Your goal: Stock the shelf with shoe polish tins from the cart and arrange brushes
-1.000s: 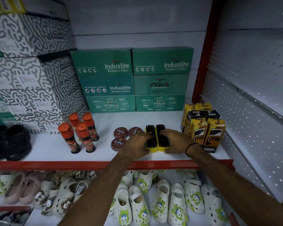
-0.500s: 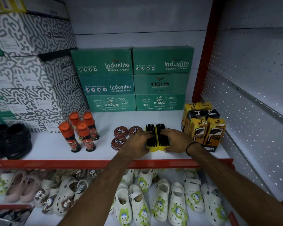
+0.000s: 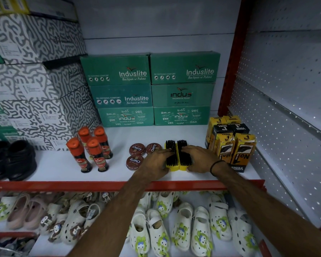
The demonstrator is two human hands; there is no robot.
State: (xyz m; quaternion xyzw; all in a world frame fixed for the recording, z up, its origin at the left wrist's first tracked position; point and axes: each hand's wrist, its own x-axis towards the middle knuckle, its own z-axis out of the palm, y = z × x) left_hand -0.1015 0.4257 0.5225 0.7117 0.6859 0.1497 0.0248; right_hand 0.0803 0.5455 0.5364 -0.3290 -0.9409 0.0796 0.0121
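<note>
Two yellow-backed brushes with black bristles stand side by side near the front of the white shelf (image 3: 146,132): the left brush (image 3: 170,147) and the right brush (image 3: 182,145). My left hand (image 3: 156,160) grips the left brush from its left side. My right hand (image 3: 198,158) grips the right brush from its right side. Three brown Cherry polish tins (image 3: 137,149) lie flat just left of my left hand, two behind and one in front. The cart is out of view.
Several red-capped Kiwi polish bottles (image 3: 93,151) stand at left. Yellow and black Venus boxes (image 3: 232,143) stand right of the brushes. Green Induslite shoe boxes (image 3: 150,89) fill the back, patterned boxes (image 3: 33,86) and black shoes (image 3: 9,160) the left. White clogs (image 3: 182,230) lie below.
Both hands stay on the two brushes, which remain pressed together in nearly the same spot. Nothing else on the shelf has moved.
</note>
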